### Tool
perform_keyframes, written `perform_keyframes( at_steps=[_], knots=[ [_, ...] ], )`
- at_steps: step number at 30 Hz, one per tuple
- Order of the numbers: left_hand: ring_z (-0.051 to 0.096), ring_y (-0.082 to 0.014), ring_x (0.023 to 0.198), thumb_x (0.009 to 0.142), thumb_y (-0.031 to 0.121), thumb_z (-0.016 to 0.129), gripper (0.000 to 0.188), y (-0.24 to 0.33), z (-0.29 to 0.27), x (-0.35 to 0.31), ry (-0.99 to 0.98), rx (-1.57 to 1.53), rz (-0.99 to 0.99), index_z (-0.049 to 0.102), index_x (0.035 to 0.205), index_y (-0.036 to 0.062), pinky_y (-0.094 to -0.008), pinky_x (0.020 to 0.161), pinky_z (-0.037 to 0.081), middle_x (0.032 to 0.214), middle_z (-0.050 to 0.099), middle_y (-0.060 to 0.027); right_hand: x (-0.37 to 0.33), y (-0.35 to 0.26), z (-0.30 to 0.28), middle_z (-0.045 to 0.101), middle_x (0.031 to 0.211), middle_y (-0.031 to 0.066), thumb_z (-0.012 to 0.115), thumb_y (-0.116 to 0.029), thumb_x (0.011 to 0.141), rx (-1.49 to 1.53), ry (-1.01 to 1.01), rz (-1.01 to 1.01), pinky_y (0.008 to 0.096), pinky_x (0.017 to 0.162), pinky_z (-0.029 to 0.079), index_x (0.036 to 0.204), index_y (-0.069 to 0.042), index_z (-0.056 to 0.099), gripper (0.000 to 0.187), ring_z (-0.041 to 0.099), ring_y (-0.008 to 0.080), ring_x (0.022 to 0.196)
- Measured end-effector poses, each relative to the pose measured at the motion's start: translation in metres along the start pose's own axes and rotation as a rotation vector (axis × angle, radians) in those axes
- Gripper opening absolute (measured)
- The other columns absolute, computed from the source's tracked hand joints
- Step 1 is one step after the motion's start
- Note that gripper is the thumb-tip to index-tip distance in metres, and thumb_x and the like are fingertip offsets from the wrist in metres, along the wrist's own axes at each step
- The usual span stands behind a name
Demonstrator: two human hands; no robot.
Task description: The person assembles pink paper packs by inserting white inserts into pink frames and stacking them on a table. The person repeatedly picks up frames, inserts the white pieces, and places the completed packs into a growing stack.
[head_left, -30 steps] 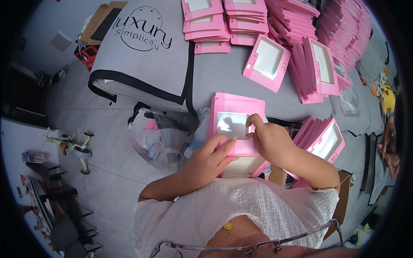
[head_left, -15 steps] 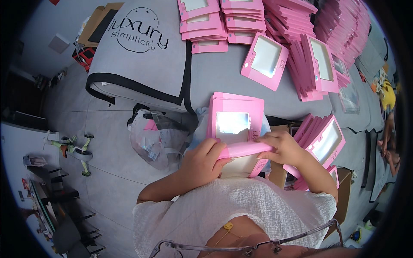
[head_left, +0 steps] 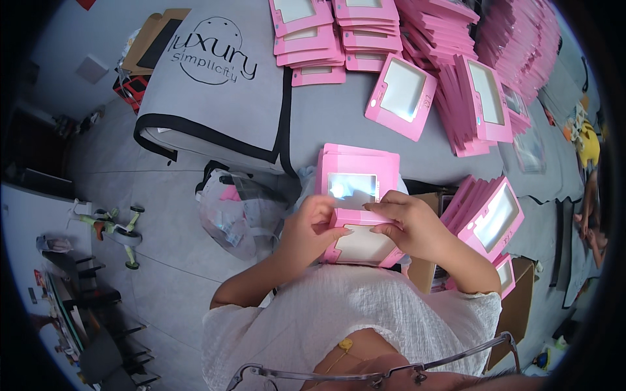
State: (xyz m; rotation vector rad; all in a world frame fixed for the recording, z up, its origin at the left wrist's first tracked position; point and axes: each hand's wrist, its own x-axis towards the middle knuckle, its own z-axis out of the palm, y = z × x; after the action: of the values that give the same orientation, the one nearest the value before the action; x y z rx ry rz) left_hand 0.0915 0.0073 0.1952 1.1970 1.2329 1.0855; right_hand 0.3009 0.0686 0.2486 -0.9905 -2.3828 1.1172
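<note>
Close to my body, a pink window box (head_left: 365, 245) lies tilted, its clear pane facing up. My left hand (head_left: 312, 225) is at its upper left corner, thumb on the pink edge and the other fingers curled and slightly blurred. From the right, my right hand (head_left: 412, 223) pinches the same edge between thumb and fingers. Just beyond, more pink window boxes (head_left: 360, 161) lie stacked flat, the top one's pane catching light. What supports them is mostly hidden.
Piles of flat pink boxes (head_left: 306, 39) cover the far part of the grey sofa (head_left: 339, 111). A single box (head_left: 401, 96) lies nearer. More lean in a carton (head_left: 515, 313) at my right. A clear plastic bag (head_left: 238, 212) stands left, beyond it a small balance bike (head_left: 114, 229).
The held box has turned from nearly edge-on to showing its window face. My right hand has moved inward along its edge; my left fingers have loosened and lifted slightly.
</note>
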Motion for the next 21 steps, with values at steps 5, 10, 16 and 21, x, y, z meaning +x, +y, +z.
perform_keyframes(
  at_steps=[5,10,16,21],
  knots=[
    [0.063,-0.0098,0.067,0.074,0.012,0.075,0.031,-0.017,-0.001,-0.002,0.041,0.158,0.073,0.065,0.100,-0.0027,-0.0248,0.061,0.049,0.081,0.068,-0.0149,0.016,0.003,0.011,0.058,0.085,0.0088,0.073,-0.010,0.074,0.180,0.047,0.075,0.0321,0.065,0.047,0.103,-0.006,0.067,0.029,0.057,0.0221,0.075],
    [0.063,-0.0098,0.067,0.073,0.012,0.076,0.033,-0.017,-0.007,-0.003,0.044,0.193,0.095,0.066,0.101,-0.0021,-0.0246,0.060,0.048,0.078,0.067,-0.0150,0.017,0.003,0.013,0.058,0.084,0.0052,0.075,-0.006,0.073,0.313,0.137,0.044,0.0282,0.067,0.046,0.097,-0.006,0.071,0.024,0.056,0.0158,0.077],
    [0.063,-0.0129,0.066,0.072,0.011,0.077,0.038,-0.028,-0.008,-0.005,0.034,0.192,0.134,0.064,0.105,-0.0020,-0.0255,0.061,0.049,0.078,0.067,-0.0150,0.021,0.008,0.013,0.059,0.081,0.0056,0.073,-0.009,0.076,0.276,0.116,0.020,0.0291,0.064,0.046,0.090,-0.007,0.073,0.015,0.056,0.0165,0.075],
    [0.064,-0.0157,0.071,0.072,0.007,0.076,0.041,-0.012,-0.002,-0.009,0.056,0.170,0.245,0.063,0.110,-0.0003,-0.0268,0.064,0.050,0.087,0.066,-0.0134,0.024,0.003,0.011,0.061,0.073,0.0094,0.072,-0.016,0.078,0.207,0.039,0.098,0.0321,0.061,0.046,0.083,-0.005,0.071,0.012,0.058,0.0214,0.068]
  ],
)
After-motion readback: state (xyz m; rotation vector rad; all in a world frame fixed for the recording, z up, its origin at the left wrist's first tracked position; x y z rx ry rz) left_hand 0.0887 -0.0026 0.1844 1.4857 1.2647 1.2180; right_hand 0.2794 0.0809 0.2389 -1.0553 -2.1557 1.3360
